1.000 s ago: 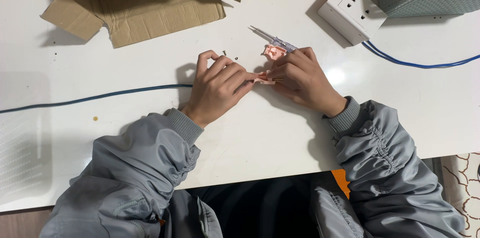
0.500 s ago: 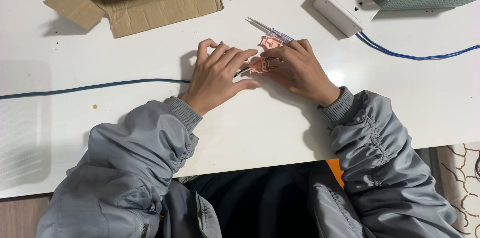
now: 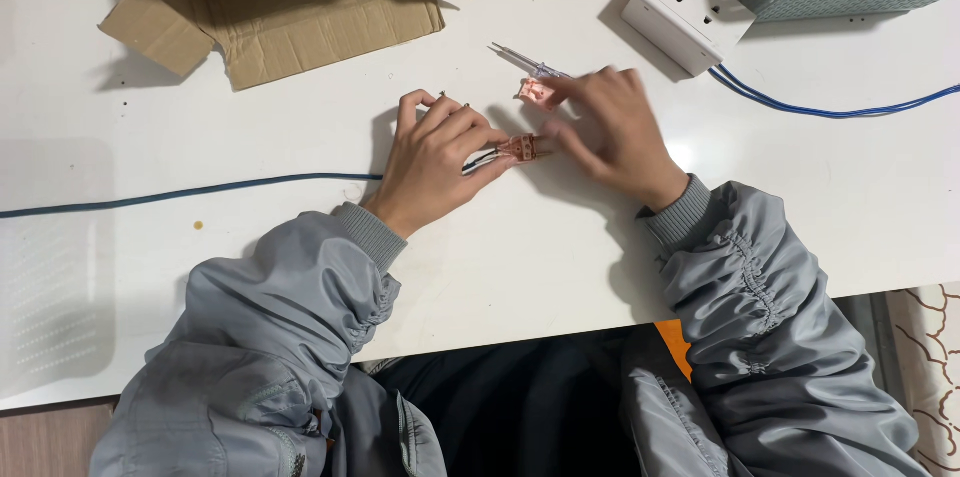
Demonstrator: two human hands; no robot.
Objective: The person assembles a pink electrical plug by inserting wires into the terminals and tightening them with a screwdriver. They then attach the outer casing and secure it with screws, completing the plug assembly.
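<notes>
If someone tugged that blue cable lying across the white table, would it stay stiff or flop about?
Probably floppy: the blue cable lies in a loose, slightly wavy line on the table. It looks thin, so likely light. Its end seems pinned under the left hand, so a tug might be resisted there.

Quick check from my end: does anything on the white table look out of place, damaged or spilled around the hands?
Nothing spilled or broken. The cardboard box lies opened flat with its flaps splayed. A small yellow speck sits on the table below the blue cable. The left hand holds a pink plug part; the right hand is blurred.
</notes>
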